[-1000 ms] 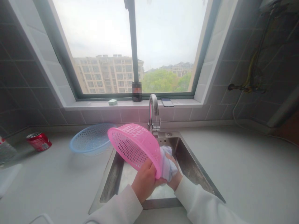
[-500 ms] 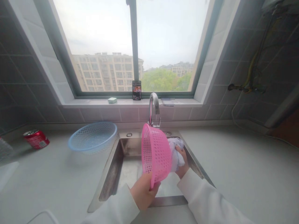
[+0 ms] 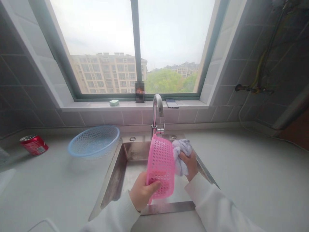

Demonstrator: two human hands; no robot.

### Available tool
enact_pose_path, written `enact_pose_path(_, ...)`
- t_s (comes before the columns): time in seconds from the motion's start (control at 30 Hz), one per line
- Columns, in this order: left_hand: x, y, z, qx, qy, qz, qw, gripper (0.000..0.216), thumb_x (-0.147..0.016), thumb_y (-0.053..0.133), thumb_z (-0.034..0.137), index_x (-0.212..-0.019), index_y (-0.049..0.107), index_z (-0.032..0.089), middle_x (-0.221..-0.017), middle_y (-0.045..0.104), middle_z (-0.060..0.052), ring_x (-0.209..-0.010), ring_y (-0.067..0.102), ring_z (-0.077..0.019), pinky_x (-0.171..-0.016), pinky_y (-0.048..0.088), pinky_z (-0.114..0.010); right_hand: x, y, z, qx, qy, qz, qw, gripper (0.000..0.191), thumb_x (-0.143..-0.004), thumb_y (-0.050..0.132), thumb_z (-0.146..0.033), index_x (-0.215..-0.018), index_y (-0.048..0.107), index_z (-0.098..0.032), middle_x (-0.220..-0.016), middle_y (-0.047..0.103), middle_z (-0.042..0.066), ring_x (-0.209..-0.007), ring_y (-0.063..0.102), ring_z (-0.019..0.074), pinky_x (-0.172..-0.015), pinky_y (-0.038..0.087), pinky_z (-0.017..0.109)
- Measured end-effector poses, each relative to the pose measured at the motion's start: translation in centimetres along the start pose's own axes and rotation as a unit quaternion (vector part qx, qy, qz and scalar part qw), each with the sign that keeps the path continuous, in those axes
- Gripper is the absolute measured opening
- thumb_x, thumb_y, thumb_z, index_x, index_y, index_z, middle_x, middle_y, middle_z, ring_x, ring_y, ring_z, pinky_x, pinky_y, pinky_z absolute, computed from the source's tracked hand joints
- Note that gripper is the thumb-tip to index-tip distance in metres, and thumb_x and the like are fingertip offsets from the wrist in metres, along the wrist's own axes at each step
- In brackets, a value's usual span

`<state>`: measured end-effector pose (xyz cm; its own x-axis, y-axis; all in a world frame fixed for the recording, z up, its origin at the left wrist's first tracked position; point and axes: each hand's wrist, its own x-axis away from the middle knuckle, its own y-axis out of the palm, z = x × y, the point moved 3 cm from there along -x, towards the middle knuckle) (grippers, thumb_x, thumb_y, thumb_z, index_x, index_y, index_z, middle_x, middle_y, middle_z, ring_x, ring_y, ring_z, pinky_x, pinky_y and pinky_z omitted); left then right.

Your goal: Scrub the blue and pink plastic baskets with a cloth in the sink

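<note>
Over the metal sink (image 3: 112, 183) a pink plastic basket (image 3: 162, 161) with a holed wall is tipped on its side, its rim toward the left. My left hand (image 3: 143, 191) grips its near lower edge, thumb on the outer wall and fingers hidden behind the rim. Bunched in my right hand (image 3: 189, 162) is a pale cloth (image 3: 181, 151), held against or very close to the basket's base on the right. Behind the basket rises the chrome faucet (image 3: 158, 106).
A blue basket (image 3: 94, 141) stands on the counter left of the sink, with a red can (image 3: 33, 145) farther left. On the windowsill are a small pale green box (image 3: 114, 102), a blurred-out upright object (image 3: 140, 91) and a phone lying flat (image 3: 172, 103).
The pink basket has turned, so more of its outer side wall faces me and its opening faces away. My left thumb now lies across the wall. My right hand and cloth shifted slightly.
</note>
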<state>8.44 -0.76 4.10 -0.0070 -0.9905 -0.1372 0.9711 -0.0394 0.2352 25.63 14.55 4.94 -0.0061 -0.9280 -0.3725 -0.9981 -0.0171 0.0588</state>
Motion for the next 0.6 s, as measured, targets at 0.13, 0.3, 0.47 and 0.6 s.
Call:
enact_pose_path(0.13,0.4,-0.9,-0.3,0.052,-0.001,0.028,0.998,0.052,-0.071,0.087,0.048,-0.104,0.078,0.009,-0.09,0.08,-0.017,-0.079,0.077,-0.031,-0.07,0.063,-0.039,-1.2,-0.1,0.6,0.029,0.025,0.025,0.999,0.025,-0.064,0.07,-0.036,-0.084,0.068,-0.022,-0.084,0.072,0.003,-0.083,0.064,0.0247,-0.081,0.049,0.038)
enact_pose_path(0.3,-0.5,-2.0,-0.5,0.14,0.033,0.093,0.985,0.049,-0.072,0.087,0.042,-0.107,0.076,0.011,-0.094,0.081,-0.015,-0.086,0.077,-0.0321,-0.081,0.063,-0.045,0.4,2.1,-0.2,0.043,0.05,-0.067,0.996,0.017,-0.059,0.065,-0.031,-0.073,0.066,-0.021,-0.067,0.066,-0.001,-0.067,0.057,0.0207,-0.068,0.047,0.034)
enact_pose_path(0.47,-1.4,-2.0,-0.4,0.098,0.022,0.109,0.989,0.053,-0.074,0.084,0.045,-0.112,0.074,0.01,-0.104,0.079,-0.018,-0.095,0.075,-0.0352,-0.085,0.061,-0.048,2.6,3.1,-1.7,0.022,-0.005,-0.148,0.989,0.015,-0.058,0.06,-0.024,-0.071,0.066,-0.022,-0.062,0.062,-0.003,-0.059,0.051,0.0173,-0.06,0.044,0.031)
enact_pose_path(0.6,-1.2,-1.3,-0.2,0.034,-0.008,0.045,0.998,0.056,-0.071,0.085,0.05,-0.108,0.077,0.009,-0.097,0.079,-0.018,-0.088,0.075,-0.033,-0.079,0.062,-0.043,1.9,1.6,-1.8,0.01,-0.028,-0.079,0.996,0.019,-0.058,0.063,-0.027,-0.076,0.068,-0.023,-0.071,0.068,0.0,-0.068,0.059,0.0217,-0.069,0.049,0.035)
